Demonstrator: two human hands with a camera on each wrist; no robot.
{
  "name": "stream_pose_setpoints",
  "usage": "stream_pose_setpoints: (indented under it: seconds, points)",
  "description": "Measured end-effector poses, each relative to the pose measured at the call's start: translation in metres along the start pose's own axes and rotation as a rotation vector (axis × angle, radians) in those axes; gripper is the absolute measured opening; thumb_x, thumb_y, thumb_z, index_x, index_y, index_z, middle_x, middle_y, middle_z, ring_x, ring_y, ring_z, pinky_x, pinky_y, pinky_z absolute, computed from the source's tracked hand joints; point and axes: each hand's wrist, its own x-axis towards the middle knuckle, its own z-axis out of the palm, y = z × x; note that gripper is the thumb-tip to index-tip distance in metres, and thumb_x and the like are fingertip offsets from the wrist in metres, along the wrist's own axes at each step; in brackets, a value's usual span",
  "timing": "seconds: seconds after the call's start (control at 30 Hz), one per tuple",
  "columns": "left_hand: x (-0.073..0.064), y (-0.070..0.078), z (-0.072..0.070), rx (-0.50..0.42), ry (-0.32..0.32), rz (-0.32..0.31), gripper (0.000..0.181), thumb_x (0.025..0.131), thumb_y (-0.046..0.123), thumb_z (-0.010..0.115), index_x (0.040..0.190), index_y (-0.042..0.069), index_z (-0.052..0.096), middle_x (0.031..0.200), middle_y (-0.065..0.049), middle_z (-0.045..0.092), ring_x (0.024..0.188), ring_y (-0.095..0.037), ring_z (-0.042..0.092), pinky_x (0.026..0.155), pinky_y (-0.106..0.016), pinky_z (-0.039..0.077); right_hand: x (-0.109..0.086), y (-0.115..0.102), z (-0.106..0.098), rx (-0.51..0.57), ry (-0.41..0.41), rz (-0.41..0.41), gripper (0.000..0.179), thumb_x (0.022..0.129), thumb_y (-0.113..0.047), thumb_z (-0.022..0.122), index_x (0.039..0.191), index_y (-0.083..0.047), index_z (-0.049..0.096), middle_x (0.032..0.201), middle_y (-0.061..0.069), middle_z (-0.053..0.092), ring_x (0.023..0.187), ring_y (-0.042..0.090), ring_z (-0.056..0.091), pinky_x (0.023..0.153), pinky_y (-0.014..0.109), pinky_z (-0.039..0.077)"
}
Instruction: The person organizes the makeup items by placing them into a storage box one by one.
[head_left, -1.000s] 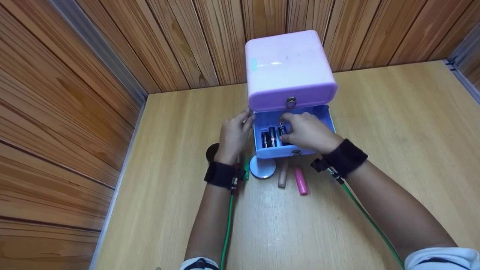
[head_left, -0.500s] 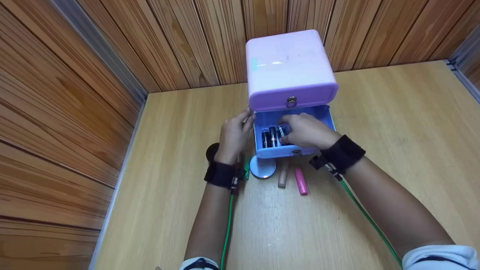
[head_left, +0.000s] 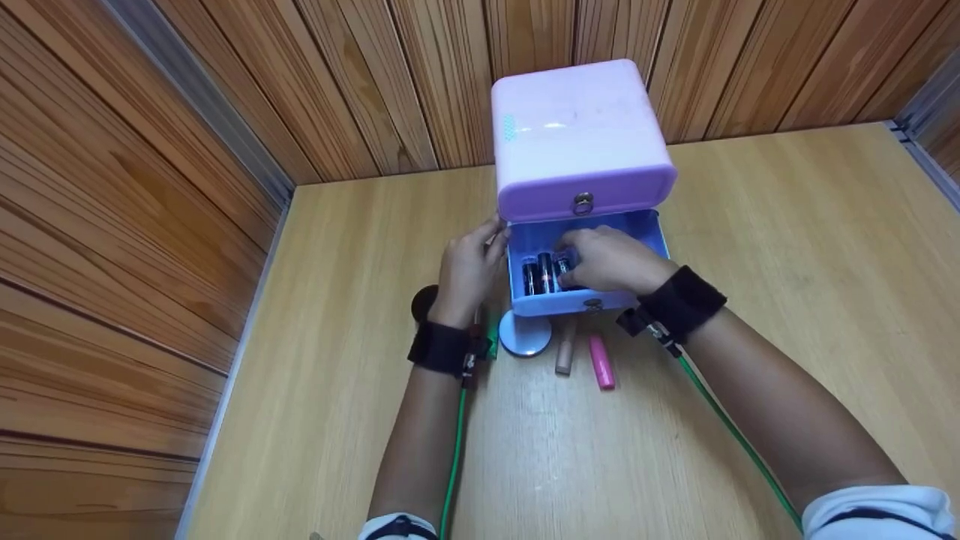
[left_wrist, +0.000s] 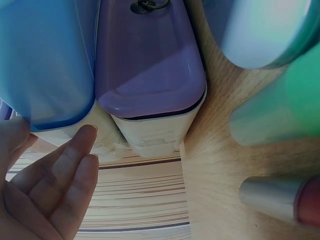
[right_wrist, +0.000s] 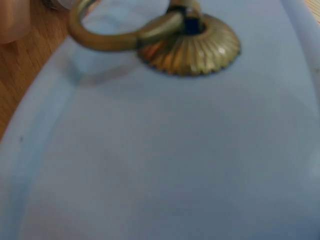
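A small pink and purple drawer chest [head_left: 577,139] stands near the back wall, its lower blue drawer [head_left: 536,306] pulled out. My right hand [head_left: 615,259] reaches into that drawer, thumb and fingers around a small dark tube [head_left: 562,264] with pale lettering. Two more black tubes [head_left: 545,274] lie beside it on the left. My left hand [head_left: 466,274] is at the drawer's left side; in the left wrist view its fingers [left_wrist: 82,142] touch the side wall. The right wrist view shows only the drawer front with its brass ring pull [right_wrist: 190,47]; the hand is hidden there.
Before the drawer lie a round blue-white compact [head_left: 526,334], a greyish-beige tube [head_left: 566,351] and a pink tube [head_left: 602,364]. A green tube [head_left: 493,337] and a black round object [head_left: 424,304] lie near the left wrist. Wood-panelled walls border the table [head_left: 810,247].
My right hand and wrist have shifted slightly to the left, and the dark tube has turned a little and settled beside the other two. The left hand has stayed in place.
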Motion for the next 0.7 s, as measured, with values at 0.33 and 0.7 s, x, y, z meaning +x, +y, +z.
stream_pose_setpoints:
  seconds: [0.33, 0.7]
  points:
    - [0.0007, -0.0007, 0.0008, 0.041, 0.027, 0.021, 0.033, 0.101, 0.027, 0.057, 0.131, 0.013, 0.062, 0.121, -0.004, 0.066, 0.099, -0.014, 0.067, 0.072, -0.028, 0.053, 0.0007, 0.0001, 0.0014, -0.006, 0.007, -0.014, 0.053, 0.085, -0.029, 0.075, 0.131, -0.010, 0.058, 0.119, 0.011, 0.064, 0.104, 0.027, 0.059, 0.090, 0.048, 0.046]
    - [0.0007, 0.0011, 0.0011, 0.020, 0.000, -0.017, 0.037, 0.101, 0.030, 0.054, 0.134, 0.014, 0.058, 0.123, -0.003, 0.064, 0.084, -0.009, 0.067, 0.056, -0.026, 0.043, -0.0029, 0.0021, -0.0001, -0.002, 0.028, -0.019, 0.053, 0.088, -0.033, 0.072, 0.134, -0.012, 0.057, 0.119, 0.010, 0.064, 0.104, 0.028, 0.059, 0.088, 0.049, 0.046]
